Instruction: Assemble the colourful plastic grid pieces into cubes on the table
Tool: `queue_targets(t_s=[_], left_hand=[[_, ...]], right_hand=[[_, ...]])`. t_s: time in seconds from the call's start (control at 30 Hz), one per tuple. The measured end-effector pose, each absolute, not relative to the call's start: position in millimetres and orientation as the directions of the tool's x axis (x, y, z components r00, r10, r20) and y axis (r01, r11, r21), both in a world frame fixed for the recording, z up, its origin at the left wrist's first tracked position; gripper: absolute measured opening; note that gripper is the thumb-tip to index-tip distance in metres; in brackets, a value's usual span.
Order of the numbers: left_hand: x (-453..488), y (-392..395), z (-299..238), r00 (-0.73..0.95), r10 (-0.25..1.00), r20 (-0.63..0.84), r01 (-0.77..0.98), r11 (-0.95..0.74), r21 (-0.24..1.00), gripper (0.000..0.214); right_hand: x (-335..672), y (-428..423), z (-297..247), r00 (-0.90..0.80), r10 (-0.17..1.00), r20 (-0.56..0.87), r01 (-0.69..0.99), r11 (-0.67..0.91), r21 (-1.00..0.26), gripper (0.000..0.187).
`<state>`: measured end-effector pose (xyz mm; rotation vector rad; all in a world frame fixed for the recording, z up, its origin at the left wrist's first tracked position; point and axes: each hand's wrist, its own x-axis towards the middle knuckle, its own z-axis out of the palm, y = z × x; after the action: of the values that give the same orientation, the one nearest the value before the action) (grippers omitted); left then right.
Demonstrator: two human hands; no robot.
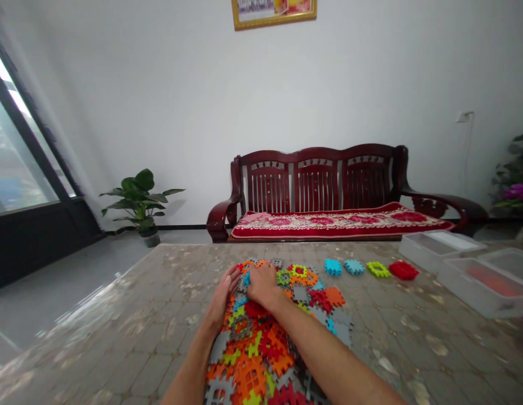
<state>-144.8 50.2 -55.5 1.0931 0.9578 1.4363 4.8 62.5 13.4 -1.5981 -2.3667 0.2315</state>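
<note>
A spread of interlocking plastic tiles [249, 371] in orange, red, grey, lime and blue covers the table in front of me. My left hand [222, 292] lies along the left edge of this pile, fingers stretched out and holding nothing that I can see. Over the pile's far part, my right hand [262, 284] is closed, with its fingers bent downward. A blue interlocking tile [247, 278] shows at its fingertips, partly hidden by them. Lower down, beneath my right wrist, sits a dark red tile [255, 309].
Right of the pile, small groups of blue tiles [333, 267], lime tiles [378, 269] and red tiles [404, 270] stand in a row. Clear plastic boxes [476, 289] are at the table's right. Beyond the patterned tablecloth [160, 304] stands a wooden bench [316, 185].
</note>
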Motion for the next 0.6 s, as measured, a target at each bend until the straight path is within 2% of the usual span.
queue_targets(t_s=[0.13,0.23,0.33,0.4,0.6], left_hand=[[-146,51,-54,-0.036,0.991,0.126,-0.231,-0.131,0.964,0.084],[-147,51,-53,-0.051,0.993,0.108,-0.181,-0.116,0.977,0.079],[-148,52,-53,-0.091,0.992,0.088,-0.078,-0.096,0.992,0.073],[-149,54,-54,-0.116,0.988,0.097,0.009,-0.097,0.995,0.072],[-150,54,-52,-0.129,0.984,0.120,0.164,-0.098,0.982,0.070]], right_hand=[[19,64,17,-0.301,0.925,0.231,0.865,0.367,-0.342,0.036],[57,74,13,-0.165,0.949,0.267,0.792,0.289,-0.537,0.038],[122,90,1,0.044,0.949,0.313,0.583,0.230,-0.779,0.036],[170,99,-7,0.287,0.931,0.225,0.376,0.107,-0.921,0.027],[260,109,-21,0.420,0.899,0.127,0.298,-0.005,-0.955,0.021]])
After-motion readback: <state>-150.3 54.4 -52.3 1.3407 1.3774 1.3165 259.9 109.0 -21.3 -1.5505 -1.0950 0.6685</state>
